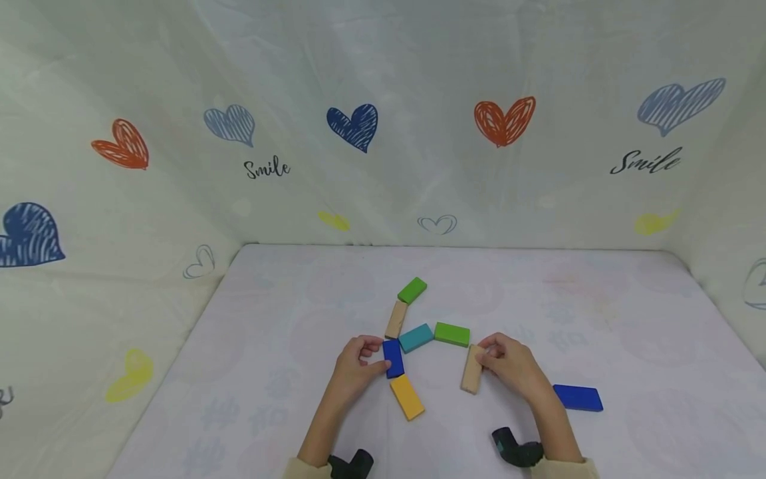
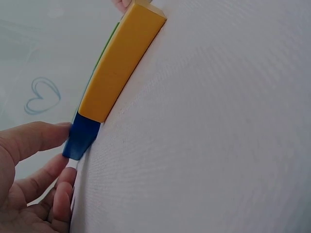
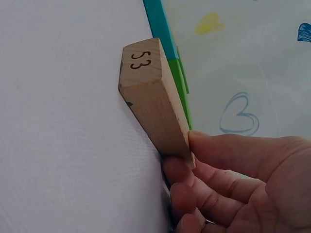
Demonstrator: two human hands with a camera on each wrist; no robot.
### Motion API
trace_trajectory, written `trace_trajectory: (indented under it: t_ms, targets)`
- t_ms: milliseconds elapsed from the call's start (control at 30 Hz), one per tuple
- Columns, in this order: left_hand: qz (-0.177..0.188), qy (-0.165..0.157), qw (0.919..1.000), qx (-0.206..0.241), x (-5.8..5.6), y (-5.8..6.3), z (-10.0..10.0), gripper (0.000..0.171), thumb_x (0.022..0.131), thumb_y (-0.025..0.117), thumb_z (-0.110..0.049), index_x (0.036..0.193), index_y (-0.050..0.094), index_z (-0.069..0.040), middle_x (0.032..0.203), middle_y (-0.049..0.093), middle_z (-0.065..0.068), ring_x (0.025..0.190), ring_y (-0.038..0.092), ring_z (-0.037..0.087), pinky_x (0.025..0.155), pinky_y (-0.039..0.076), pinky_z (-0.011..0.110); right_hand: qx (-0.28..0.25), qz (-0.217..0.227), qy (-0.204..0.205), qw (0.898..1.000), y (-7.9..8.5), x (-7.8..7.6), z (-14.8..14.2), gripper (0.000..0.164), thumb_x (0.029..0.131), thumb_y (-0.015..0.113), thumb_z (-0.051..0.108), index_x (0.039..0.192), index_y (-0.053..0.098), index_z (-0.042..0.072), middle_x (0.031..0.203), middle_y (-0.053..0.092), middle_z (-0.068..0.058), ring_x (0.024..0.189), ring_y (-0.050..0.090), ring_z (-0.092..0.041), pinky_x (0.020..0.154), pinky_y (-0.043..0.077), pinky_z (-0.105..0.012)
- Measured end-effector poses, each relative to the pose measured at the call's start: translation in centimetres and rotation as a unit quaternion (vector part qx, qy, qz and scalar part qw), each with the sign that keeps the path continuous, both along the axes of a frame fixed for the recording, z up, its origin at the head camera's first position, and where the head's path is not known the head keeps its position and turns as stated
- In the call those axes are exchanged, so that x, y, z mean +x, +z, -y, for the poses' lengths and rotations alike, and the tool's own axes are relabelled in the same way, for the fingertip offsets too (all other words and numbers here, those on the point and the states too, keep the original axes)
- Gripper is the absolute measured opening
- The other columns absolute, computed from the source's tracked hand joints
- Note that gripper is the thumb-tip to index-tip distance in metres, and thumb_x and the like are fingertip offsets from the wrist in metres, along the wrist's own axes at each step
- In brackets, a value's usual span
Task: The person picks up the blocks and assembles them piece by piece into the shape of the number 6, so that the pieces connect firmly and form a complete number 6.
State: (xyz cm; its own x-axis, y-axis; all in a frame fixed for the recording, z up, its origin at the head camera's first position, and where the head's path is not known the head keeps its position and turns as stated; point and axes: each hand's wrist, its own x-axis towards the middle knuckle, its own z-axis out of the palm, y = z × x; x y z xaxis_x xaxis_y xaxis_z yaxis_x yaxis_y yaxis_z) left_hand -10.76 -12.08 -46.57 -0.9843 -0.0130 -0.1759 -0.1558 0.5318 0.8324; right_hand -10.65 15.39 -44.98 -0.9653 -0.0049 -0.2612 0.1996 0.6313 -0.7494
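My left hand (image 1: 354, 367) pinches a blue block (image 1: 393, 358) between thumb and fingertip at its two ends. A yellow block (image 1: 407, 398) touches the blue block's near end and lies at a slant. In my right hand (image 1: 516, 364) is the far end of a plain wooden block (image 1: 471, 370); the right wrist view shows "53" marked on its near end face (image 3: 141, 63). That block lies just below the right end of a green block (image 1: 452, 334). A teal block (image 1: 416, 338) links the green block to the blue one.
Another wooden block (image 1: 396, 319) and a second green block (image 1: 412, 291) continue the line away from me. A separate blue block (image 1: 578, 397) lies beside my right forearm. Behind the white table (image 1: 269, 293) hangs a heart-printed curtain (image 1: 419, 179).
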Motion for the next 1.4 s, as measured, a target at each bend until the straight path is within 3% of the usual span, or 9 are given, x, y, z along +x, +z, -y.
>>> trace_trajectory:
  t_ms: [1400]
  targets:
    - [0.0,-0.003,1.0,0.001,-0.05,0.13,0.06,0.036,0.078,0.073,-0.017,0.11,0.059,-0.009,0.099,0.056,0.003,0.093,0.049,0.017,0.082,0.043,0.031,0.008,-0.006,-0.005,1.0,-0.02,0.03,0.51,0.021,0.086,0.063,0.017,0.103,0.061,0.004,0.074,0.052,-0.002,0.068,0.045,-0.015,0.059,0.036,-0.026]
